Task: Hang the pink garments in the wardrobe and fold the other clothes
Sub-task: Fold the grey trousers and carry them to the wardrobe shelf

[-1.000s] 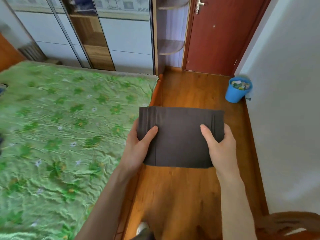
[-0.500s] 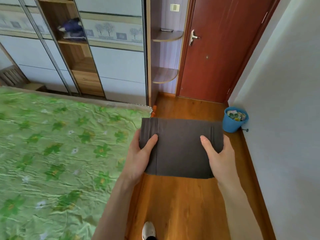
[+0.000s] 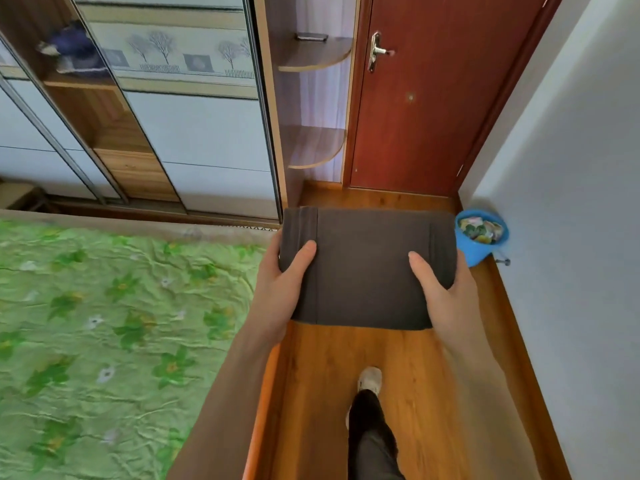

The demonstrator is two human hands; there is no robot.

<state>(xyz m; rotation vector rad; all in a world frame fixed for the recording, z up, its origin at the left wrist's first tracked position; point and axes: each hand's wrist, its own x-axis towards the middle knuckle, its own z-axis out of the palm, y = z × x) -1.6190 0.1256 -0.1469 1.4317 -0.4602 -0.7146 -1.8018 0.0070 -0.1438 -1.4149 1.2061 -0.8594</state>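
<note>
A folded dark grey garment [image 3: 367, 268] is held flat in front of me above the wooden floor. My left hand [image 3: 280, 289] grips its left edge with the thumb on top. My right hand [image 3: 446, 299] grips its right edge the same way, fingers hidden underneath. The wardrobe [image 3: 194, 140] stands ahead on the left, with a sliding door open on wooden shelves [image 3: 104, 112]. A dark blue bundle of cloth [image 3: 74, 50] lies on an upper shelf there. No pink garment shows.
The bed with a green flowered cover [image 3: 104, 334] fills the left. A red-brown door [image 3: 433, 95] is shut straight ahead, beside curved corner shelves [image 3: 311, 147]. A blue bin [image 3: 479, 239] stands by the grey wall on the right. My foot [image 3: 369, 381] steps forward on the floor.
I have walked forward along the bed toward the wardrobe and door, which now look nearer. Both hands keep the same hold on the folded grey garment.
</note>
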